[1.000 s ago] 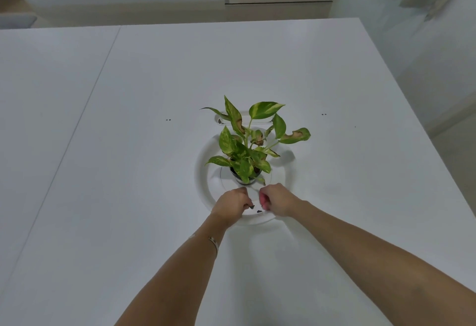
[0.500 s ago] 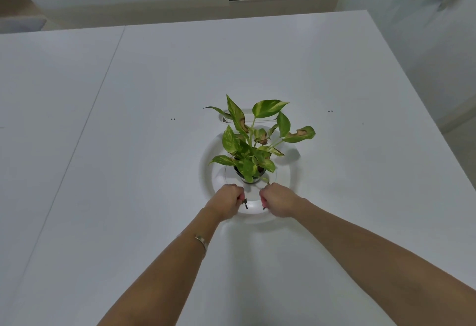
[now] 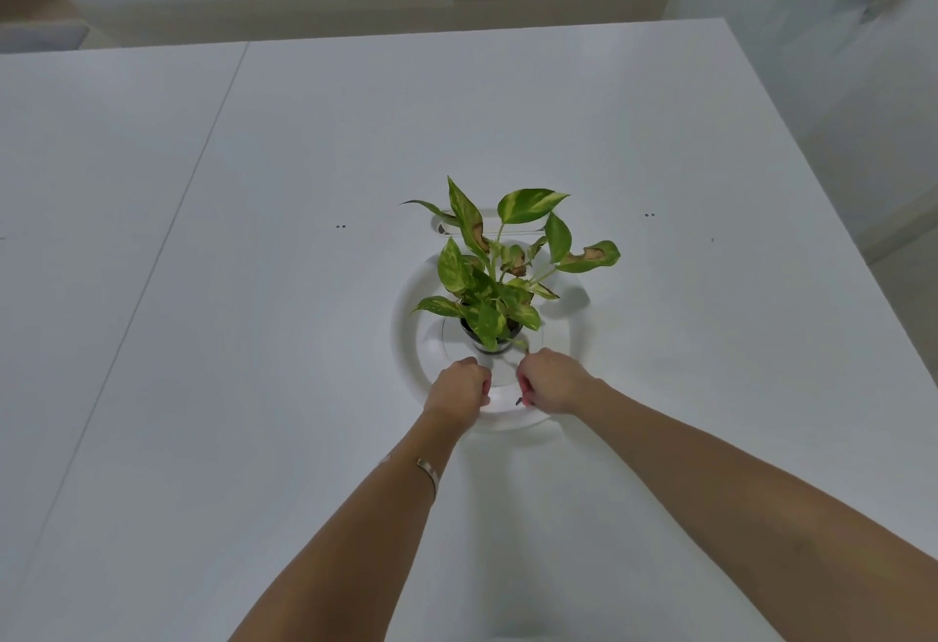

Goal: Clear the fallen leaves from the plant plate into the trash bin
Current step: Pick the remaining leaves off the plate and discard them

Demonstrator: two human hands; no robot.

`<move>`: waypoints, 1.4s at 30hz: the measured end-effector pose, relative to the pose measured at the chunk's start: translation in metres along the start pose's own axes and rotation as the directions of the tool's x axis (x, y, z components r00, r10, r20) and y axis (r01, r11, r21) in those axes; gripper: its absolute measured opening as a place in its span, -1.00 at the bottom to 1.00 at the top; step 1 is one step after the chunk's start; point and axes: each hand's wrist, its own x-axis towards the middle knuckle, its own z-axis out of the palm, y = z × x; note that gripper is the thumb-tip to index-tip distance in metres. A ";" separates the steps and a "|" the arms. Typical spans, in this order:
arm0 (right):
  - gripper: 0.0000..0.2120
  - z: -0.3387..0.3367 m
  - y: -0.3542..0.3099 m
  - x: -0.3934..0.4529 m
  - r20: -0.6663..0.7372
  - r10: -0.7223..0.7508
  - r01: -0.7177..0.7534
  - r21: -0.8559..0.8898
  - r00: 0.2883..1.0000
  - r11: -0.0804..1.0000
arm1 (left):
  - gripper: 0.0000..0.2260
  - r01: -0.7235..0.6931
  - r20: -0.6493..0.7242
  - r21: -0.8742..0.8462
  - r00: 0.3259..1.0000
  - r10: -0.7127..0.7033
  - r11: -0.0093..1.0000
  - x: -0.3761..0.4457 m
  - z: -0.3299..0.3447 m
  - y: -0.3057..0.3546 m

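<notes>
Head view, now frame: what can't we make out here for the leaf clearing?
- Trash bin: not in the head view at all.
- Left hand: curled shut, its own fingers hide whether the grip holds anything.
- Right hand: a small dark scrap shows at its fingertips, too small to identify.
- Round white plant plate: near rim covered by both hands, far side by the green potted plant.

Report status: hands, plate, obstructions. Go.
Both hands curled over plate's near rim: left hand, right hand. Small dark scrap at right hand's fingers. Plant overhangs plate. Trash bin not in view.
</notes>
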 end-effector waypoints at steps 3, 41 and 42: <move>-0.86 0.000 -0.003 -0.001 0.056 -0.040 0.044 -0.079 0.998 0.996 | -0.90 0.011 -0.016 -0.001 1.000 -0.011 1.000 -0.002 0.001 -0.003; -0.70 -0.017 -0.012 -0.003 0.067 0.012 0.001 -0.189 0.998 0.982 | -0.93 0.205 -0.215 -0.711 0.847 -0.486 0.672 -0.060 -0.026 -0.010; -0.72 -0.023 -0.006 -0.002 0.069 0.025 -0.019 -0.092 0.997 0.996 | -0.92 0.201 -0.220 -0.724 0.839 -0.497 0.660 -0.060 -0.028 -0.011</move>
